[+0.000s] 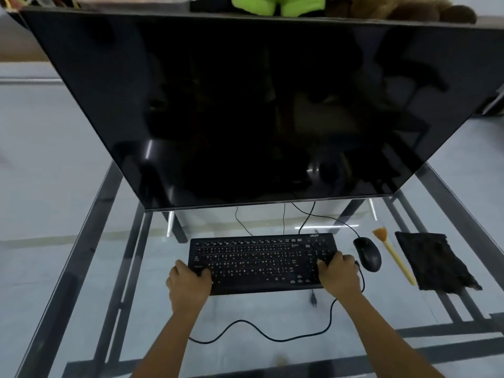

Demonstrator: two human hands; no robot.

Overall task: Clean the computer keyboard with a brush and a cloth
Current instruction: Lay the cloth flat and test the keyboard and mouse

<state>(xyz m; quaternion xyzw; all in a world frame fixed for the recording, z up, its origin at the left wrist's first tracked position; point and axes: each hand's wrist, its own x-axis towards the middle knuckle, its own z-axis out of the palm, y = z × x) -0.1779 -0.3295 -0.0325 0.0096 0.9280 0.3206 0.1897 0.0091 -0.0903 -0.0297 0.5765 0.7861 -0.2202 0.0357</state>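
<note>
A black keyboard [261,261] with pale key legends lies flat on the glass table [81,268], below the monitor. My left hand [188,282] grips its left end, thumb on the keys. My right hand [339,274] grips its right end the same way. To the right of the mouse lies a small brush [392,255] with orange bristles and a yellow handle, bristles pointing away from me. A dark cloth [433,261] lies flat just right of the brush. Neither hand touches the brush or the cloth.
A large dark monitor [245,105] leans over the back of the table. A black mouse [366,253] sits between the keyboard and the brush. A black cable [272,336] loops across the glass near me. Thin wires hang behind the keyboard.
</note>
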